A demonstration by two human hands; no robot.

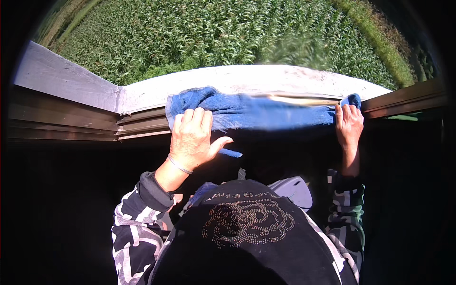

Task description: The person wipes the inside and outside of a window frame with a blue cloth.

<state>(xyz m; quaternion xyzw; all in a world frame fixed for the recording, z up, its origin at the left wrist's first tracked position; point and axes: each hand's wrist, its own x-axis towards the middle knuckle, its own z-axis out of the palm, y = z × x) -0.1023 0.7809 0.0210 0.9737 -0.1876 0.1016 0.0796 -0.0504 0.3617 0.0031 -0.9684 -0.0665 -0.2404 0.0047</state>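
A blue towel (228,108) lies stretched along the brown window track (142,123), its middle blurred. At its left end, the fingers of my left hand (192,133) press onto the cloth from above. The left thumb sticks out to the side, and whether those fingers grip the fabric is unclear. My right hand (349,123) is closed around the towel's right end, where a bunched bit of cloth shows above the fingers. A small blue piece of fabric pokes out below my left thumb; how it joins the towel is hidden.
Outside the track runs a white sill (213,76), with a green field of tall leafy crops (199,32) beyond. Brown frame pieces border the opening at left (64,114) and right (402,99). Below, a light purple object (294,192) shows beside my body amid deep shadow.
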